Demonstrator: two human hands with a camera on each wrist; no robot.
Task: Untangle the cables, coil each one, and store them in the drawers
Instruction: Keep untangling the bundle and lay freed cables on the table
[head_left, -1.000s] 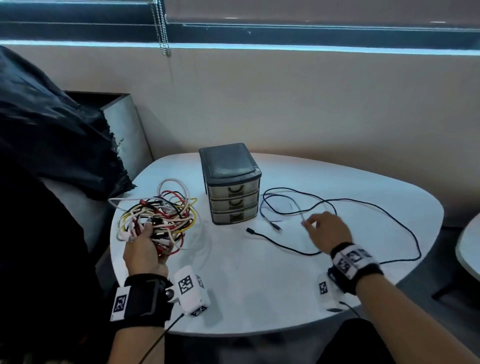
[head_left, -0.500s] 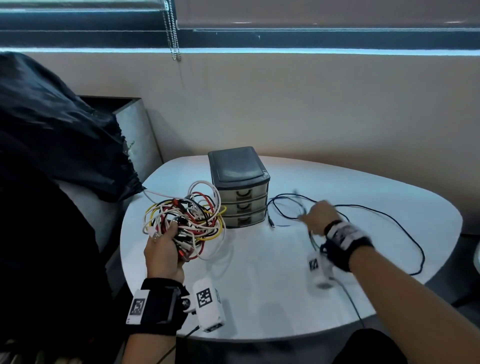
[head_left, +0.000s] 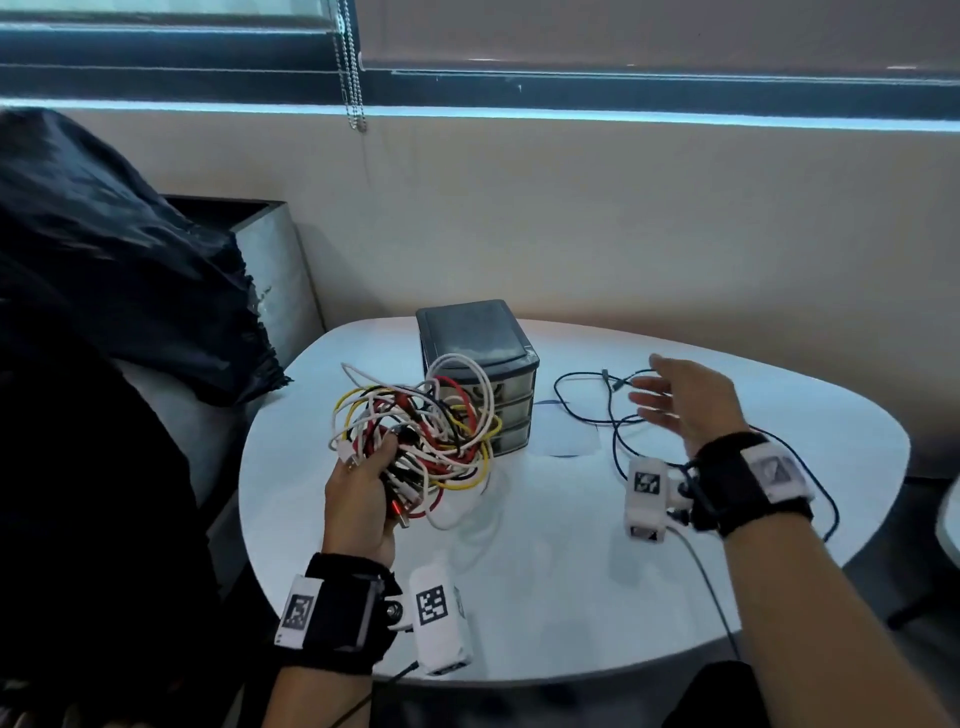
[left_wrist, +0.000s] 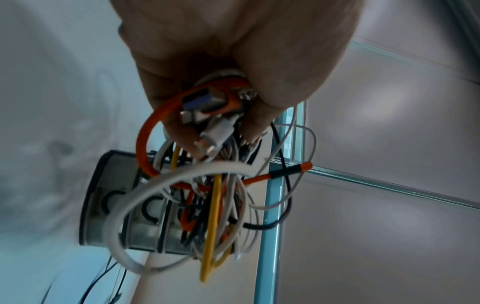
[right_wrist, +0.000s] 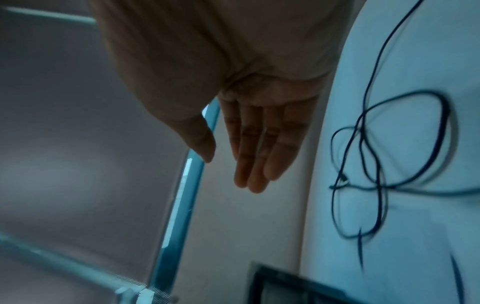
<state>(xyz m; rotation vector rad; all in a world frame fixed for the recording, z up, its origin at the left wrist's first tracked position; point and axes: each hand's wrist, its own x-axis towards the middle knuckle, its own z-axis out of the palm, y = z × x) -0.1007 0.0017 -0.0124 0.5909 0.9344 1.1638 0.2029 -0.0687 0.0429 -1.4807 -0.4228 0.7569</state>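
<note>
While the left hand (head_left: 358, 499) holds a tangled bundle of cables (head_left: 421, 431) above the white bench (head_left: 545, 571), its grip is curled tight around the lower part of the knot, with white, red, yellow and black loops fanning out above the fingers. In the left wrist view the fingers (left_wrist: 182, 131) clamp several connector ends together with an orange loop and a thick white strand. The bundle hangs in front of the small grey drawer unit (head_left: 475, 338), which stands on the bench near the wall; its three drawers look closed. To the right of the unit a loose black cable (head_left: 587, 415) lies sprawled over the bench in wide loops. The right hand (head_left: 685, 400) hovers above that cable, palm turned sideways, its grip spread with fingers (right_wrist: 259, 148) straight and close together, pinching nothing. A dark cloth (head_left: 119, 280) is heaped at the left, beside the bench
</note>
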